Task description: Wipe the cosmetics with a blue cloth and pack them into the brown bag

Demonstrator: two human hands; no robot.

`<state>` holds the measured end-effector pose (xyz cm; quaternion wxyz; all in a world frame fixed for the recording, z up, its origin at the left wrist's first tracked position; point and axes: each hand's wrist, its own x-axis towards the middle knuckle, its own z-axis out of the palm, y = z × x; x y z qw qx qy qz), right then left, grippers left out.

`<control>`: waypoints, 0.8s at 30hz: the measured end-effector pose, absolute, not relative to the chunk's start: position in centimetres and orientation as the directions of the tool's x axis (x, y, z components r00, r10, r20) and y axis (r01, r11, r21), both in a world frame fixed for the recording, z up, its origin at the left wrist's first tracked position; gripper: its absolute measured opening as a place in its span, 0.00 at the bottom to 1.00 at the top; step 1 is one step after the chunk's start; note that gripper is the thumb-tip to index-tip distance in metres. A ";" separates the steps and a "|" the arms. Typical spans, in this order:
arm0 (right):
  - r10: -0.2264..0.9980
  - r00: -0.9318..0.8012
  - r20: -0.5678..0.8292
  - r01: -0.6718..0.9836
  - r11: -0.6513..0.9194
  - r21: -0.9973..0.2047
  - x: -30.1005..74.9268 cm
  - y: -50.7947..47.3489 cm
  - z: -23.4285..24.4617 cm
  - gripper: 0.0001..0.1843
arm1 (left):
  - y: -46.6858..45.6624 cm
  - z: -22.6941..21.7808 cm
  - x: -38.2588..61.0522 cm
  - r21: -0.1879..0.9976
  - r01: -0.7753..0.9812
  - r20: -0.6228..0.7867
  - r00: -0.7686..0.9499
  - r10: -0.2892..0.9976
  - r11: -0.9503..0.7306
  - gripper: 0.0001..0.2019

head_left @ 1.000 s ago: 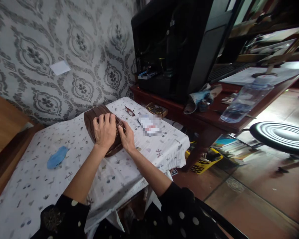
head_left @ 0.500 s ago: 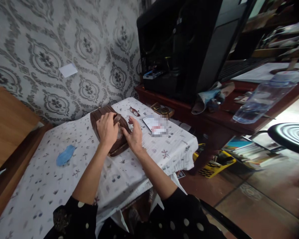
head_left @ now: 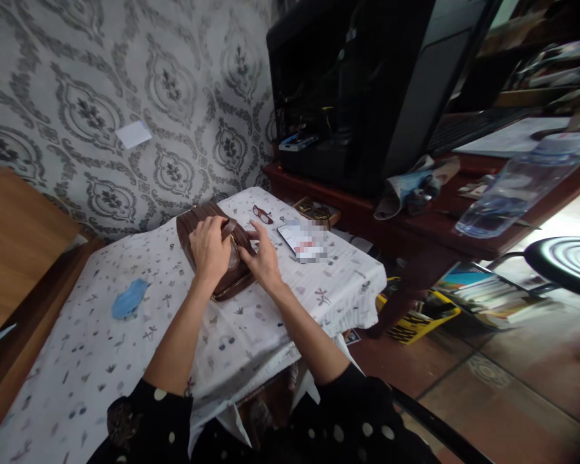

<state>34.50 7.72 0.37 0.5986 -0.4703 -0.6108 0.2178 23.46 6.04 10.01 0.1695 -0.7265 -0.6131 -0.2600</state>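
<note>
A brown leather handbag [head_left: 232, 281] lies on the patterned white tablecloth [head_left: 174, 328]. Across its top rests my left hand [head_left: 209, 250], fingers curled over the leather beside the short handle [head_left: 229, 227]. My right hand [head_left: 265, 259] grips the bag's near right edge between thumb and fingers, the fingertips partly hidden. Whether the bag is unfastened cannot be made out. Right of it are a pair of glasses [head_left: 262, 214] and a phone [head_left: 290, 243], its screen partly pixelated. To the left lies a blue face mask [head_left: 129, 299].
A dark wooden desk [head_left: 401, 225] on the right carries a black computer case [head_left: 338, 109] and a clear plastic bottle [head_left: 517, 187]. Below are a yellow basket [head_left: 420, 322], some books [head_left: 497, 293] and a black round stool [head_left: 565, 264]. A wooden panel [head_left: 24, 238] stands left.
Both hands remain on the handbag; the right hand's fingers have shifted slightly along its edge. The whole view has moved a little.
</note>
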 end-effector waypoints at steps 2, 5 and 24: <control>0.874 0.045 0.483 0.406 0.426 -0.809 35.4 7.5 1.8 0.41 | 6.2 10.0 23.4 0.092 0.976 0.587 0.109 0.803 -0.200 0.07; 0.887 -0.110 0.449 0.632 0.411 -0.657 36.2 7.0 4.5 0.45 | 6.3 9.8 23.3 0.110 0.970 0.602 0.109 0.791 -0.217 0.07; 0.738 0.232 0.633 0.308 0.562 -0.768 32.9 5.8 -1.3 0.28 | 7.2 9.3 22.3 0.276 0.895 0.686 0.072 0.724 -0.351 0.08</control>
